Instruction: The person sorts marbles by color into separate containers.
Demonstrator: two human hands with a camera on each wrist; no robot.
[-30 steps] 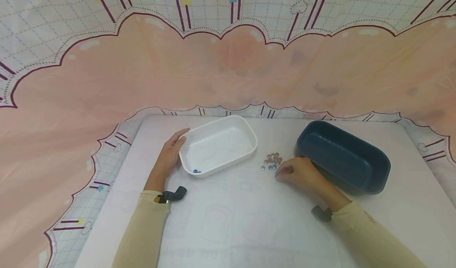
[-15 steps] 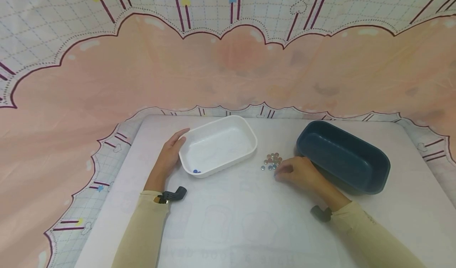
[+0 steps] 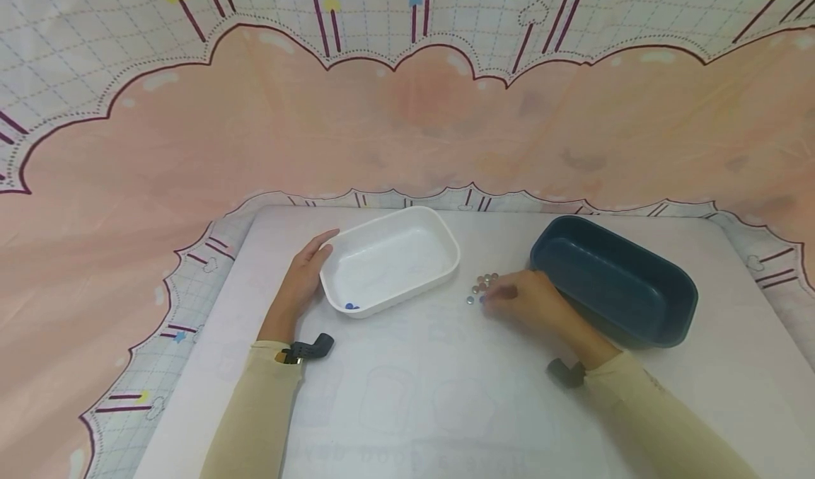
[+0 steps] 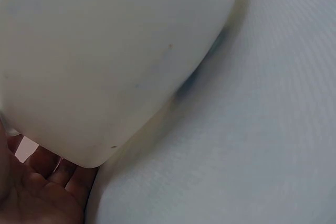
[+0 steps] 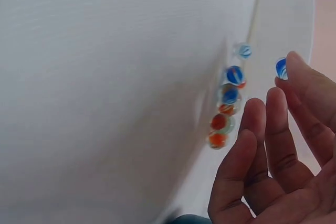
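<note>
My left hand point(image 3: 304, 275) grips the left end of a white tray point(image 3: 397, 258), thumb at the rim and fingers outside the wall. The left wrist view shows its curled fingers beside the tray wall point(image 4: 105, 72). A few blue marbles point(image 3: 350, 306) lie in the tray's near left corner. Over the loose marbles point(image 3: 481, 281) right of the tray is my right hand point(image 3: 531, 301). Thumb and index finger pinch a blue-swirled glass marble point(image 5: 281, 68), as the right wrist view shows. Several blue and orange marbles point(image 5: 229, 96) rest on the table beyond its other, loosely bent fingers.
A dark blue basin point(image 3: 614, 281) stands at the right, close behind my right hand. Both containers are on a white-covered table point(image 3: 407, 394). A patterned curtain point(image 3: 407, 125) hangs along its far edge.
My right hand has moved slightly left and up, away from its earlier spot, with a blue marble now at its fingertips. The left hand and tray stay put.
</note>
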